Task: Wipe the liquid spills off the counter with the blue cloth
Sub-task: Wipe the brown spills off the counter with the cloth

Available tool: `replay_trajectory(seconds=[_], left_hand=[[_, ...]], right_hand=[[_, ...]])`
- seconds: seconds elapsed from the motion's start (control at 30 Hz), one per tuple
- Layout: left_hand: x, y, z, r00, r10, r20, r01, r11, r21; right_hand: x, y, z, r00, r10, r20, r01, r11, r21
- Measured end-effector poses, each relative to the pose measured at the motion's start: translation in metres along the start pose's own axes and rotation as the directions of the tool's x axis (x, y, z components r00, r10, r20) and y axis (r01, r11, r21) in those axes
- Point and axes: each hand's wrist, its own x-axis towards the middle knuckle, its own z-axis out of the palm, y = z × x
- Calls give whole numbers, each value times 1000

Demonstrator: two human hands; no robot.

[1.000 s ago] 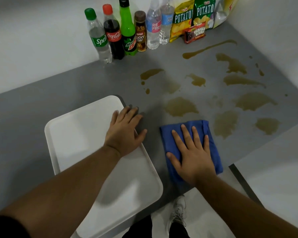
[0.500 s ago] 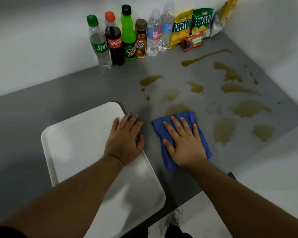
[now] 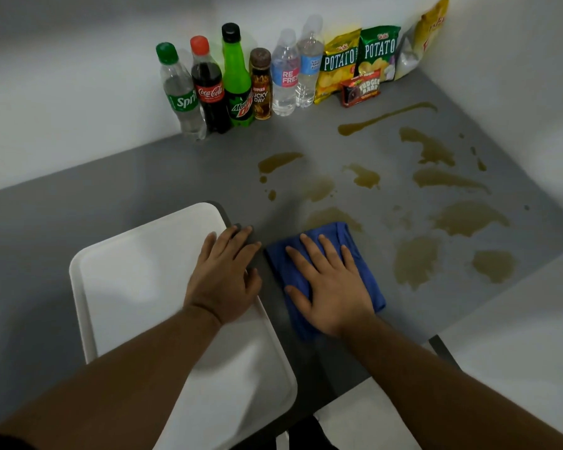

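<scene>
The blue cloth point(image 3: 368, 280) lies folded on the grey counter point(image 3: 111, 196), and my right hand point(image 3: 332, 290) presses flat on it with the fingers spread. The cloth's far edge touches a faded brown puddle point(image 3: 333, 217). More brown spills lie to the right: a large one point(image 3: 468, 217), one near the cloth point(image 3: 416, 261) and a small one point(image 3: 494, 264). Others spread toward the back corner. My left hand point(image 3: 225, 277) rests palm-down on the right rim of a white tray point(image 3: 137, 287), holding nothing.
Several drink bottles point(image 3: 234, 79) stand in a row against the back wall, with snack bags point(image 3: 358, 63) beside them in the corner. A white wall closes the right side. The counter's front edge runs just behind my right wrist, with floor below.
My right hand has slid the blue cloth away from the front edge, forward and to the left, onto the nearest puddle, which now looks smaller and fainter. My left hand stays on the tray.
</scene>
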Motion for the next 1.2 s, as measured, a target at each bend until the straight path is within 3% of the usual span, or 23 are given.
replay_trajectory(seconds=[0.23, 0.43, 0.6, 0.93, 1.1, 1.2], left_hand=[[-1, 5, -6, 999, -22, 35, 22, 1000, 20], [0, 8, -6, 999, -15, 29, 13, 998, 55], [1, 10, -8, 999, -28, 46, 25, 997, 71], [6, 6, -15, 998, -14, 58, 12, 1000, 28], [39, -21, -27, 998, 58, 5, -59, 997, 56], [64, -40, -32, 1000, 12, 20, -13, 996, 92]], right_hand=[[-20, 31, 0, 996, 93, -12, -93, 996, 3], [-44, 18, 11, 1000, -20, 3, 20, 1000, 4], [-4, 9, 1, 993, -119, 19, 118, 993, 22], [6, 21, -4, 997, 74, -14, -74, 997, 5], [-7, 1, 4, 999, 47, -12, -47, 999, -15], [13, -11, 0, 1000, 11, 4, -11, 1000, -13]])
